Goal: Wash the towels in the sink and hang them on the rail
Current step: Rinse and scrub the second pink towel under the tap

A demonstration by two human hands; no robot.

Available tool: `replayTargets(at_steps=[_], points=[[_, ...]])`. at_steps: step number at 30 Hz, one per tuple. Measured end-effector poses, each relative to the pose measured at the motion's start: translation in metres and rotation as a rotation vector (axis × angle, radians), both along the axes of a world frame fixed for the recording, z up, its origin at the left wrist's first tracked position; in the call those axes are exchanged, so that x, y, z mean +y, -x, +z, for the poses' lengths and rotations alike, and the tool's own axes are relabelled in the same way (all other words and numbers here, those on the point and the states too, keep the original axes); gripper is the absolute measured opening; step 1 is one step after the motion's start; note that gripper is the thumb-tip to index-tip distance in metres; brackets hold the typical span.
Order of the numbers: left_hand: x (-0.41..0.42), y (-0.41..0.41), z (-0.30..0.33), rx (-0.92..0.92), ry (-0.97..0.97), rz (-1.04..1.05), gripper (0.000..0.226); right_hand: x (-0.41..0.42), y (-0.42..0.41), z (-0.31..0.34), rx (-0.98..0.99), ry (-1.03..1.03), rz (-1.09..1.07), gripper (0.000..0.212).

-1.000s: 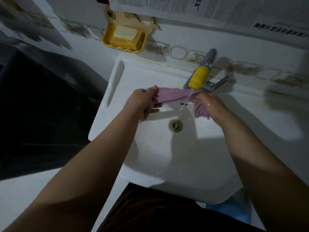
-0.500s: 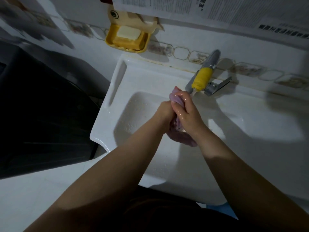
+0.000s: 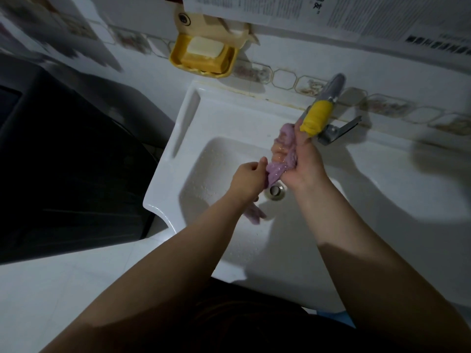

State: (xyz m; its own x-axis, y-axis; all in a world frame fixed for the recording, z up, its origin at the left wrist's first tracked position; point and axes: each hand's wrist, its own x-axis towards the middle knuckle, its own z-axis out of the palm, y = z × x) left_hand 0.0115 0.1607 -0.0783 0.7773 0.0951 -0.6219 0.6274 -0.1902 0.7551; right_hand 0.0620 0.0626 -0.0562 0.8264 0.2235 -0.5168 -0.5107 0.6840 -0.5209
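Observation:
A wet purple towel (image 3: pixel 289 146) is twisted into a rope over the white sink (image 3: pixel 178 138), just under the tap's yellow-wrapped spout (image 3: pixel 317 118). My right hand (image 3: pixel 304 164) grips its upper part, fingers curled round the cloth. My left hand (image 3: pixel 246 180) grips the lower part, left of the drain (image 3: pixel 274 191). A loose purple end (image 3: pixel 253 215) hangs below my left wrist into the basin. No rail is in view.
A yellow soap dish (image 3: pixel 204 58) holding a pale soap bar hangs on the tiled wall above the sink's left corner. The tap's grey lever (image 3: pixel 341 128) points right. A dark appliance (image 3: pixel 63 161) stands left of the sink. Printed paper (image 3: pixel 356 14) covers the wall above.
A second ago the towel was stretched sideways between my hands under the tap. My hands then came together, and now they hold it twisted, right hand above and left hand below.

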Motion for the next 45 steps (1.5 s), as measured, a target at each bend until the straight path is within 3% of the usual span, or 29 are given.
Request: replayTargets(at_steps=[3,5,7,8,11,12,14,16,17,19,21,23,25,26,27,30,32,34,36,38,42,45], points=[[-0.001,0.001,0.002,0.007,0.052,0.040,0.052,0.008,-0.004,0.004,0.084,-0.010,-0.008,0.045],[-0.003,0.002,-0.001,-0.011,0.071,0.044,0.052,0.010,-0.007,0.006,0.186,-0.004,-0.030,0.066],[-0.003,0.005,-0.002,-0.032,0.049,0.009,0.052,0.009,-0.003,0.020,0.113,0.078,0.017,0.065],[-0.003,0.006,-0.007,-0.050,-0.001,-0.029,0.053,0.008,-0.002,0.026,0.081,0.105,0.007,0.064],[0.003,0.014,-0.027,-0.124,-0.495,-0.321,0.060,0.002,0.000,0.027,0.166,0.218,-0.118,0.054],[0.006,0.016,-0.031,-0.186,-0.520,-0.277,0.059,0.000,0.000,0.022,0.194,0.260,-0.157,0.047],[0.010,0.019,-0.029,-0.300,-0.225,-0.168,0.050,0.000,0.002,0.019,0.208,0.223,-0.111,0.034],[0.009,0.022,-0.017,-0.296,0.106,-0.225,0.047,-0.001,0.003,0.015,0.165,0.103,-0.034,0.013],[0.009,0.021,-0.015,-0.270,0.192,-0.278,0.045,-0.003,0.003,0.014,0.133,0.079,-0.020,0.014],[0.008,0.016,-0.017,-0.225,0.157,-0.365,0.042,-0.012,0.003,0.012,0.062,0.074,-0.004,0.033],[0.011,0.007,-0.021,-0.269,-0.083,-0.430,0.042,-0.029,0.003,0.012,0.000,0.049,0.023,0.045],[0.017,-0.003,-0.017,-0.298,-0.208,-0.325,0.024,-0.055,0.004,0.002,-0.075,0.222,0.115,0.036],[0.023,-0.012,-0.003,-0.307,-0.140,-0.228,0.014,-0.082,0.018,-0.010,-0.192,0.696,0.220,0.009],[0.024,-0.015,0.005,-0.324,-0.110,-0.221,0.010,-0.090,0.028,-0.015,-0.240,0.903,0.289,0.014],[0.023,-0.017,0.016,-0.342,-0.095,-0.255,0.009,-0.095,0.038,-0.025,-0.268,1.037,0.371,0.037],[0.012,-0.017,0.044,-0.369,-0.088,-0.429,0.011,-0.090,0.065,-0.057,-0.359,1.069,0.646,0.109],[0.002,-0.013,0.056,-0.390,-0.099,-0.544,0.014,-0.076,0.071,-0.077,-0.413,1.201,0.821,0.122],[-0.008,-0.008,0.065,-0.397,-0.102,-0.622,0.012,-0.058,0.076,-0.083,-0.422,1.304,0.880,0.116],[-0.013,-0.005,0.072,-0.398,-0.089,-0.659,0.011,-0.044,0.076,-0.083,-0.363,1.282,0.869,0.104],[-0.014,-0.004,0.078,-0.390,-0.070,-0.662,0.012,-0.038,0.074,-0.084,-0.309,1.213,0.817,0.078],[-0.005,-0.006,0.083,-0.315,0.070,-0.527,0.015,-0.038,0.071,-0.081,-0.206,1.135,0.869,0.030],[0.011,-0.019,0.076,-0.267,0.139,-0.322,0.014,-0.042,0.075,-0.074,-0.157,0.999,0.942,0.020]])
